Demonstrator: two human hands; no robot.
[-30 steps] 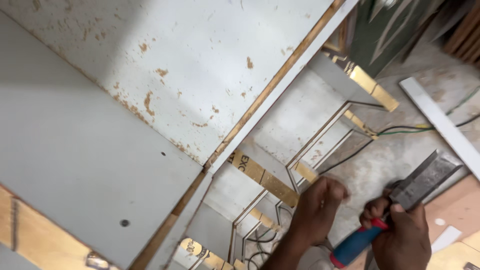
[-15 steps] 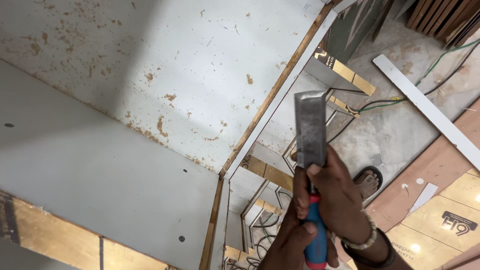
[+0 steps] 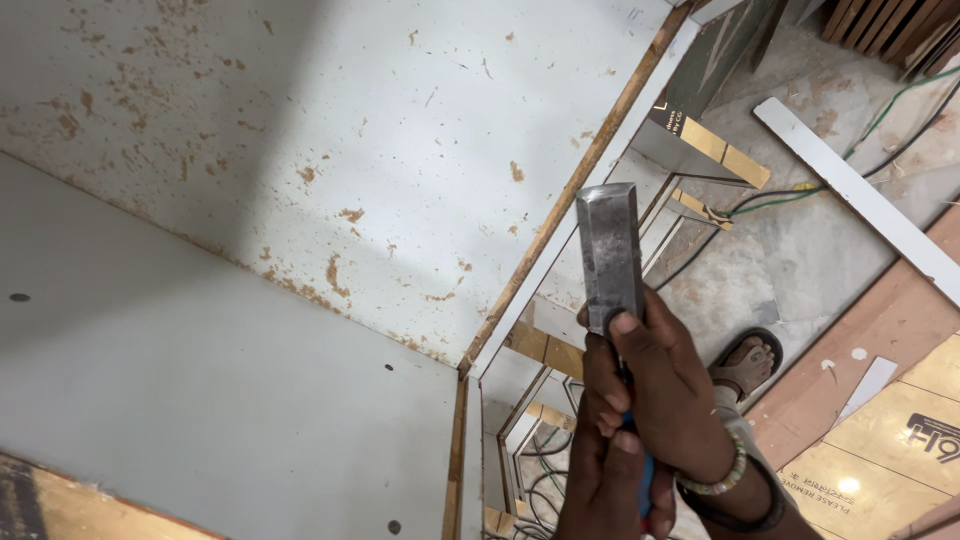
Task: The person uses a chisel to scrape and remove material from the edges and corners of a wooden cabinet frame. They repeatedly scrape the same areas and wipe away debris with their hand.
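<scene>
Both hands wrapped round one chisel (image 3: 612, 265) at 5 o'clock. Right hand (image 3: 672, 390) closed high on the tool, index fingertip pressed on the flat of the steel blade just above the handle, beaded bracelet (image 3: 718, 478) at the wrist. Left hand (image 3: 606, 470) closed lower, curled around the blue and red handle (image 3: 647, 480), touching the right hand. Blade upright, wide cutting edge at the top, near the frame's centre, tilted slightly toward 11 o'clock, just beside the raw wooden edge of a board. Foot in a dark sandal (image 3: 745, 362) at 4 o'clock on the grey floor, just beside the right wrist. Brown sheets (image 3: 890, 440) lying at 4 o'clock, well apart from the blade. White laminated board (image 3: 330, 150) with scattered brown glue spots filling 9 to 12 o'clock; second plain white panel (image 3: 200, 400) at 8 o'clock, meeting the first along a slanting line. White strip (image 3: 860, 200) lying on the floor at 2 o'clock, green and black cables (image 3: 790, 200) running under it. Stacked wooden battens (image 3: 880, 25) at 1 o'clock, farthest away.
</scene>
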